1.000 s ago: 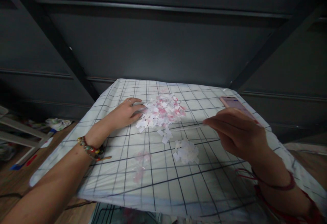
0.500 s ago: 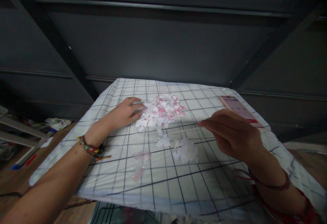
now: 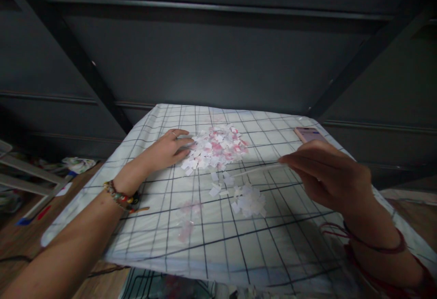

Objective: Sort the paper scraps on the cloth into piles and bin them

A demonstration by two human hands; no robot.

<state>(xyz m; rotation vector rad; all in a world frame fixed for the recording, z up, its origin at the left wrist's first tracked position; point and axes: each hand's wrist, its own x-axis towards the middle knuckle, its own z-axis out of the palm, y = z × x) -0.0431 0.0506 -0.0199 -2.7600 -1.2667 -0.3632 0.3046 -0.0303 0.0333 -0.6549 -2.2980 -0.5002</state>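
Observation:
A heap of small white and pink paper scraps (image 3: 220, 146) lies on the checked tablecloth. My left hand (image 3: 169, 150) rests at the heap's left edge, its fingers apart and the tips touching the scraps. My right hand (image 3: 324, 174) pinches one end of a thin pale stick (image 3: 257, 169). The stick's far end reaches a few loose white scraps (image 3: 218, 187) in front of the heap. Nearer to me lies a smaller pile of white scraps (image 3: 250, 201), below the stick.
A pink phone (image 3: 309, 134) lies at the table's right side, partly hidden behind my right hand. Some clear, pink-tinted pieces (image 3: 186, 230) are near the front of the checked tablecloth (image 3: 143, 240). Dark panels (image 3: 205, 62) stand behind the table, and a pale chair frame (image 3: 30, 171) is at left.
My right hand has moved to the right with the stick, covering more of the phone. A few loose scraps have shifted right, towards the smaller pile. My left hand has stayed put.

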